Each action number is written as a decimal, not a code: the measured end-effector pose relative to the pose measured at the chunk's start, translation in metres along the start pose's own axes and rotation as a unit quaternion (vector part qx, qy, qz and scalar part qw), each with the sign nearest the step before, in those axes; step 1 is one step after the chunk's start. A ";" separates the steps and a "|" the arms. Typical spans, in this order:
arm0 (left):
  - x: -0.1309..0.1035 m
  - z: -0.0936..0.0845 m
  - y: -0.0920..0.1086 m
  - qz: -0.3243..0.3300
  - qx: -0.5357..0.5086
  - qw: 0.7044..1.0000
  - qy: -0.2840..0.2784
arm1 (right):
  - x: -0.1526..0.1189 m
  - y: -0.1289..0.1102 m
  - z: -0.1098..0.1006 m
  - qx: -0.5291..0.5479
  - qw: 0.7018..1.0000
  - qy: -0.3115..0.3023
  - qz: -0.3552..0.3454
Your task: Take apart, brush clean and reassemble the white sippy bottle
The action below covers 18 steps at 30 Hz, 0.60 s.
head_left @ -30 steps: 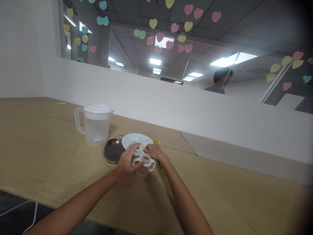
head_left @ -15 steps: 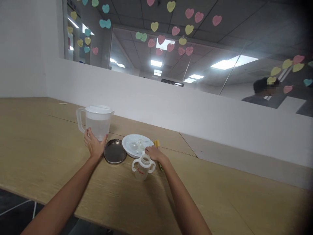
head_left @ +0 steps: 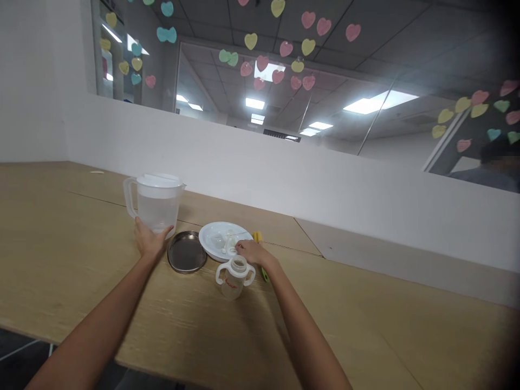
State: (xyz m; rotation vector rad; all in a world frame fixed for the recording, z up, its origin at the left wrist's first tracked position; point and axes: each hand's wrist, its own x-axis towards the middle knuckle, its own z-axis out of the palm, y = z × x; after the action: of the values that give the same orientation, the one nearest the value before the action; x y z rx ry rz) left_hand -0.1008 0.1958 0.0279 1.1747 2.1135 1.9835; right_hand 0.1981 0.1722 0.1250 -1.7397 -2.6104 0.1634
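A translucent lidded pitcher (head_left: 159, 200) with liquid in it stands at the left, handle pointing left. My left hand (head_left: 149, 239) lies against its lower front, fingers and thumb spread around the base. At the right edge of a white plate (head_left: 207, 244), my right hand (head_left: 251, 251) has its fingers curled together over small white and clear parts (head_left: 229, 242). What the fingertips pinch is mostly hidden. Just in front of that hand, an uncapped baby bottle (head_left: 233, 283) with two white handles and red print stands upright.
A round dark metal tray (head_left: 187, 253) sits between pitcher and plate. Behind my right hand lies a brush with a yellow head (head_left: 258, 236) and green handle (head_left: 265, 275). A white wall (head_left: 244, 168) with a window borders the table (head_left: 195, 336). A person (head_left: 491, 168) shows at far right.
The view has turned slightly right. My left hand has slid a little lower on the pitcher. My right hand has shifted slightly over the plate's edge. The person beyond the glass appears farther right.
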 end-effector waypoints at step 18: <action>-0.003 -0.014 0.036 0.358 0.078 0.929 0.048 | -0.023 -0.015 -0.037 0.083 0.966 0.243 -0.039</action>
State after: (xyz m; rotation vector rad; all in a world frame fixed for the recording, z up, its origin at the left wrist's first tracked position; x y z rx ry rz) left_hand -0.0870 0.1790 0.0605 2.1736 2.1019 2.1561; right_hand 0.1953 0.1484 0.1639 -1.4030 -2.2314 -0.0428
